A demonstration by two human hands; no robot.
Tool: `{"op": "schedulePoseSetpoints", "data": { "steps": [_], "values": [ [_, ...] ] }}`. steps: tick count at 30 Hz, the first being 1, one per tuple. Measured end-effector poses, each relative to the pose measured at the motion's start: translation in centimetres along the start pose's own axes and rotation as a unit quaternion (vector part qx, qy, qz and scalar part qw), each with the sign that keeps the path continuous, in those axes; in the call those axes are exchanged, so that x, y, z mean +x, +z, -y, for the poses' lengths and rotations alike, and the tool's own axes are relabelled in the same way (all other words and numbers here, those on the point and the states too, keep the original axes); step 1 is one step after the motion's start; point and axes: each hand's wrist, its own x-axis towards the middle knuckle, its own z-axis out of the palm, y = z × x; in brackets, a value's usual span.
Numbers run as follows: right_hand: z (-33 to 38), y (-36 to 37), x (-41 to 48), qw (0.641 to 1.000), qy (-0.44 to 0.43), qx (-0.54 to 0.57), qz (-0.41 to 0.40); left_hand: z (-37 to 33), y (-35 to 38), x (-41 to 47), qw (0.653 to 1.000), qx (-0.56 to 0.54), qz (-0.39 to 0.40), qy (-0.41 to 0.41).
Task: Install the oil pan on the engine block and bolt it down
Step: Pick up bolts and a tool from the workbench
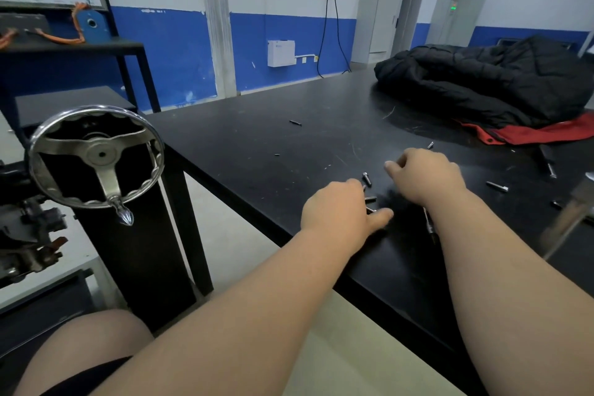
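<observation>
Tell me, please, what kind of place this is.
Probably a mechanical workshop or training room: loose bolts lie on a black workbench, a metal handwheel stands beside it, and grey electrical cabinets line the far wall.

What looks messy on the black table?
Small dark metal bolts lie scattered loose across the black tabletop, one far from the rest, and a black padded jacket is heaped on the far corner.
</observation>
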Motion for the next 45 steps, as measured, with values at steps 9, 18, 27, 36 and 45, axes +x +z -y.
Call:
{"op": "schedulePoseSetpoints", "data": {
  "steps": [9,18,27,36,45],
  "values": [
    [3.1,0.7,-0.1,0.979,-0.130,0.121,0.095,-0.7,-0.9,2.0,0.992,0.003,0.121,-0.043],
    [2.2,-2.3,-3.0,0.947,-0.195,0.106,0.231,3.5,-1.1,-0.2,0.939,-0.329,-0.100,-0.019],
    [4.9,-2.7,-3.4,0.969,-0.109,0.037,0.217,4.3,-1.7,0.8,0.840,-0.516,-0.086,-0.143],
    [3.5,-1.5,-1.9,0.962,0.026,0.206,0.179,1.8,-1.9,2.4,0.581,-0.749,0.061,-0.311],
    [2.8,-1.4,-1.4,0.827,0.116,0.534,0.134,1.5,-0.4,5.4,0.357,-0.865,0.132,-0.328]
  ]
}}
